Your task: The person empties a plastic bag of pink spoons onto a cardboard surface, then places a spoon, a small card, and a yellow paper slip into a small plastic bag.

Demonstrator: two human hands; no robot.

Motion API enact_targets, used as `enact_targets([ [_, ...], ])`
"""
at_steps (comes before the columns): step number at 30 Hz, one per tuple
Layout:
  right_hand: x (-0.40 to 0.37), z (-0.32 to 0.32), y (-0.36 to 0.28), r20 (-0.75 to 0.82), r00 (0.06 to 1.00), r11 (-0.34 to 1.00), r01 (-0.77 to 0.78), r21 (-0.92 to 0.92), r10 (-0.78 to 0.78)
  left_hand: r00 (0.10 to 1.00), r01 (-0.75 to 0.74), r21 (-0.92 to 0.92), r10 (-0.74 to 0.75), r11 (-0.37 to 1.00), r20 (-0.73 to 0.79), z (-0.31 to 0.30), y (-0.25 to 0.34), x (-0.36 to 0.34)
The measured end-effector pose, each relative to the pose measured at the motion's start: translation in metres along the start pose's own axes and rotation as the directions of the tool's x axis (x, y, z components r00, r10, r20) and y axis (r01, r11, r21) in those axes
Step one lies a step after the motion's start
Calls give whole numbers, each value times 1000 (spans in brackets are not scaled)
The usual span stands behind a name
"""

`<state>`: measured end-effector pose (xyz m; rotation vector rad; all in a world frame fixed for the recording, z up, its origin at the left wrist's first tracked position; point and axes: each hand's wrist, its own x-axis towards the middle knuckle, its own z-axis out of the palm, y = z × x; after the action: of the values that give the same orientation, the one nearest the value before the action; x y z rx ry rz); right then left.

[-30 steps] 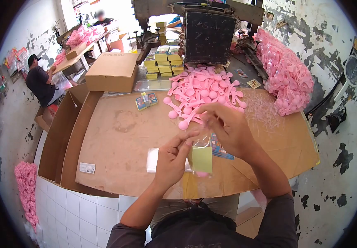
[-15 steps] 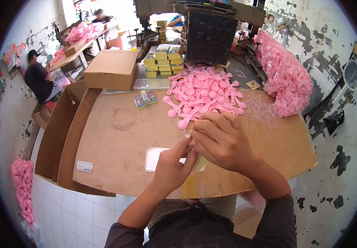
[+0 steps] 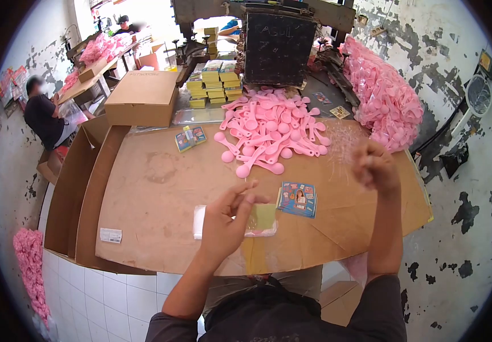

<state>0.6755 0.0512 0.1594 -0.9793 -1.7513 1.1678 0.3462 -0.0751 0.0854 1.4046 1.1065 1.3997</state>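
L hand (image 3: 224, 219) low, R hand (image 3: 374, 166) raised

Pale handwriting on the black panel (image 3: 280, 54) seems to read "RASUL", its ending unclear. Dark capitals run along the closed carton (image 3: 140, 97)'s top, too small to read surely. The white label (image 3: 111, 235) on the surface (image 3: 149, 196) carries tiny, illegible print. Lettering on the blue card (image 3: 297, 199) and banded bundle (image 3: 191, 139) is likewise unreadable.
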Motion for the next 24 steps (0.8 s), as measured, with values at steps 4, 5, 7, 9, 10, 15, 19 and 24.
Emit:
enact_targets([
  [4, -10, -97, 116, -103, 928, 340, 26, -940, -358, 998, 4, -117, -12, 993, -66, 2, 5, 4],
  [5, -17, -103, 136, 75, 850, -251, -69, -965, -521, 996, -4, -113, -6, 994, -86, 3, 7, 5],
  [7, -21, -81, 98, -74, 887, 0, -83, -997, -455, 996, -12, -160, -1, 987, -85, 7, 6, 9],
  [9, -25, -44, 67, -139, 916, 292, -25, -956, -376, 997, 4, -185, -18, 983, -75, 10, 3, 5],
  [10, -20, -25, 57, -135, 921, 446, 45, -894, -364, 998, 6, -184, -19, 983, -68, 11, 3, 7],
  [15, -21, 105, 1, 222, 933, 923, 328, -200, -284, 999, 14, -140, -19, 990, -37, 8, 13, 12],
  [19, -10, 141, -3, 265, 934, 967, 252, -19, -238, 1000, 2, -144, -4, 990, -18, -6, 11, 13],
  [24, 9, 147, 9, 328, 932, 957, 62, 282, -157, 1000, -20, -265, 25, 964, 17, -20, 17, 16],
])
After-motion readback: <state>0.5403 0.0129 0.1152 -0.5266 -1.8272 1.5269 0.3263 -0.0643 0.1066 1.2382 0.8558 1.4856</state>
